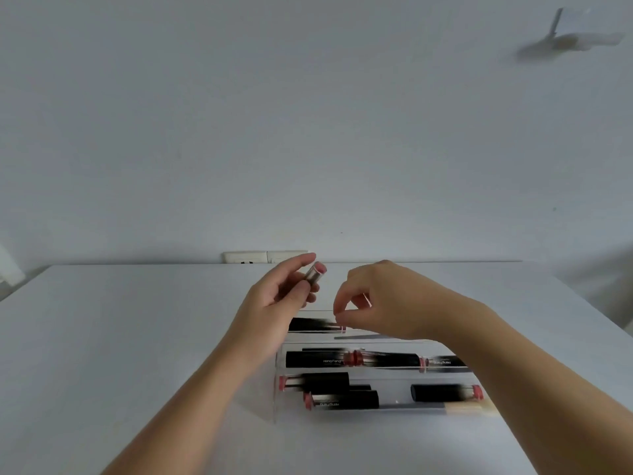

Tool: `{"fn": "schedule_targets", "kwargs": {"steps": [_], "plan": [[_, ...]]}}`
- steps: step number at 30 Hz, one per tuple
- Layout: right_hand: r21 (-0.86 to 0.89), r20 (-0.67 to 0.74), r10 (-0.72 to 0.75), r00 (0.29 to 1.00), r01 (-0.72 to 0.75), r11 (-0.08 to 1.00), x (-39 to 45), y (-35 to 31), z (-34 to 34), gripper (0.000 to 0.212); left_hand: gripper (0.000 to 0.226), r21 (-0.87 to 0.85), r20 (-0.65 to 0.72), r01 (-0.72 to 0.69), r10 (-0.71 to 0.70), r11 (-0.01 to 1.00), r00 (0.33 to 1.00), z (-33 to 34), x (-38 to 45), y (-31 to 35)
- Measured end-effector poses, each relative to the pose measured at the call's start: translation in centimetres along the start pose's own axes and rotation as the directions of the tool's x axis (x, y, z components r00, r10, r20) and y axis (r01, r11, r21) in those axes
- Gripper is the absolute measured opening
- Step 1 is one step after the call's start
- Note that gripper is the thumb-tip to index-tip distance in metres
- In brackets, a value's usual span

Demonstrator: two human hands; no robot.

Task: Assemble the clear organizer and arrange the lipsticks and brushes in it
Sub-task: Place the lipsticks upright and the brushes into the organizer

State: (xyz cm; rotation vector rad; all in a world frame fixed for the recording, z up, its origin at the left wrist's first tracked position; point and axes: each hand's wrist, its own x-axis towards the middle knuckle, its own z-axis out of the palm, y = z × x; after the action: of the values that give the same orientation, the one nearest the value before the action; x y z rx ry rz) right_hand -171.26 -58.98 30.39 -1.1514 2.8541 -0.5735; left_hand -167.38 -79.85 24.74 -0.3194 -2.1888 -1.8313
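Progress, judged from how things lie: clear acrylic organizer (279, 389) sits flat on the white table (120, 337) w/ several black-capped lipsticks lying inside. Two long black tubes (313, 359) end to end in the far row, a cluster of three shorter ones (329, 389) at near left, one (445, 392) at near right. Pale beige stick-like item (462, 407) along the front edge, maybe a brush handle, too blurred to say. One more black tube (315, 325) lies beyond the organizer, just under the hands, prob. not yet placed. No brushes clearly seen. So the lipstick part looks well along, brushes & maybe a lid/divider still left.

Left hand (274, 296) raised above the table, fingers curled round a silver-barrelled lipstick w/ pink tip (314, 274), tip pointing up & away. Right hand (376, 303) hovers near it, above the organizer's far edge, thumb & forefinger pinched on a small clear piece (367, 299), poss. a clear cap; can't tell for sure. Hands near, not touching.

Wall socket plate (265, 257) behind the table edge.
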Motion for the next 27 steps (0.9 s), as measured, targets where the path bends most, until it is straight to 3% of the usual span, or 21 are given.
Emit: {"fn": "schedule_targets", "kwargs": {"steps": [7,15,21,27], "plan": [[-0.115,0.093,0.053,0.994,-0.042,0.993,1.7,-0.6,-0.5,0.011,0.059,-0.049,-0.109,-0.014,0.009,0.999,0.994,0.6,-0.3,-0.2],[-0.255,0.223,0.045,0.974,0.014,0.967,2.5,-1.0,-0.9,0.02,0.054,-0.082,-0.035,-0.037,0.034,0.996,0.999,0.1,-0.3,-0.5],[-0.264,0.332,0.063,0.941,0.028,0.964,2.3,-1.0,-1.0,0.023,0.051,-0.124,-0.01,-0.047,0.046,0.991,0.999,-0.1,-0.4,-0.4],[-0.283,0.33,0.075,0.941,0.023,0.959,1.9,-1.3,-1.1,0.023,0.05,-0.033,0.042,-0.068,0.07,0.997,0.997,-0.2,-0.7,-0.2]]}}
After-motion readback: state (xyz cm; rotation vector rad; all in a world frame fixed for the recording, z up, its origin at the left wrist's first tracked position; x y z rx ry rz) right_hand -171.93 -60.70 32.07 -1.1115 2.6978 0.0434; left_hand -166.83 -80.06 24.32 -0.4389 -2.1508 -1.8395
